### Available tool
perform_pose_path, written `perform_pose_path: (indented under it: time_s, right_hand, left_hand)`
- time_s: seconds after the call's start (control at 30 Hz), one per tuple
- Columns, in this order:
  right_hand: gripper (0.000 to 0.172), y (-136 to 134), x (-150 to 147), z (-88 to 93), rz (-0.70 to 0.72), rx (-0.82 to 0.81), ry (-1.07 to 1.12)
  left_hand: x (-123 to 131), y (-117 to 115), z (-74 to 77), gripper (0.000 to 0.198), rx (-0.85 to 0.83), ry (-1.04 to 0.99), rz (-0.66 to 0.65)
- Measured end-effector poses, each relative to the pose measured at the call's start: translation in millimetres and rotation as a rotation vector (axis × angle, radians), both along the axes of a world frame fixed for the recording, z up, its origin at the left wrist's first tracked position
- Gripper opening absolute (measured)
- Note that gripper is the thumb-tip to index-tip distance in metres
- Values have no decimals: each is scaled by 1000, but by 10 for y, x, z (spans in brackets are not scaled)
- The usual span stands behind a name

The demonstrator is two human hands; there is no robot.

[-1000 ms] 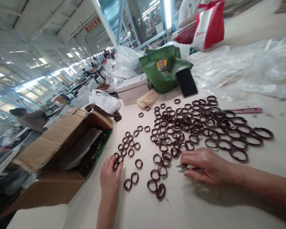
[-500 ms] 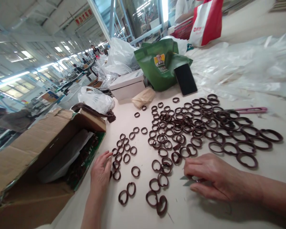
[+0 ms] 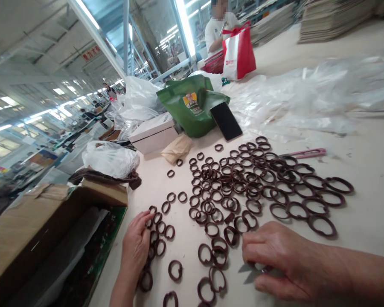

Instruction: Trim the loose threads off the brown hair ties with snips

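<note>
Many small dark brown rings (image 3: 240, 185), like loops of band, lie spread over the pale table. My left hand (image 3: 135, 243) rests at the left edge of a smaller group of rings (image 3: 160, 228), fingers stretched out and touching the nearest ones; it grips nothing that I can see. At the lower right, my right hand (image 3: 284, 260) is closed around a pair of thread snips. The snips' blades (image 3: 248, 273) stick out to the left between thumb and fingers, slightly apart; their handle is mostly hidden.
An open cardboard box (image 3: 28, 230) stands on the left. Behind the rings are a green pouch (image 3: 192, 111), a black phone (image 3: 226, 121), a white box (image 3: 153, 134) and a pink-handled tool (image 3: 307, 152). Clear plastic sheets (image 3: 301, 102) cover the back right. A person (image 3: 219, 30) is beyond.
The view has shifted, so the tabletop things appear lower and further left. My left hand has drawn some rings of the smaller group closer. My right hand still holds the snips.
</note>
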State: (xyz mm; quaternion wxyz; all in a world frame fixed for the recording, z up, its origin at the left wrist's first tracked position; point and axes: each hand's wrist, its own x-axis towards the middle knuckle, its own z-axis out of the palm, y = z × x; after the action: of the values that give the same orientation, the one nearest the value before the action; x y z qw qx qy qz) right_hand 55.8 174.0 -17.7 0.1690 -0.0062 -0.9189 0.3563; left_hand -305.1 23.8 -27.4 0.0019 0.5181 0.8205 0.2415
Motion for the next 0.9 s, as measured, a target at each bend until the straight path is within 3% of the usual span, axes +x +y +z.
perform_pose_path:
  time_s: [0.13, 0.27, 0.53, 0.77, 0.9]
  right_hand:
    - [19, -13, -2, -21, -32, -10, 4]
    - [22, -12, -18, -63, -67, 33, 40]
    - [32, -30, -71, -176, -155, 128, 164]
    - [42, -47, -110, -286, -190, 142, 314]
    - [44, -49, -130, -282, -173, 183, 311]
  left_hand:
    - [31, 378, -20, 36, -45, 5, -125]
    - [14, 773, 38, 32, -3, 19, -145]
    - [40, 1790, 81, 57, -77, 107, -228]
    - [294, 2279, 30, 60, -173, 123, -329]
    - [537, 2398, -32, 67, -207, 121, -421]
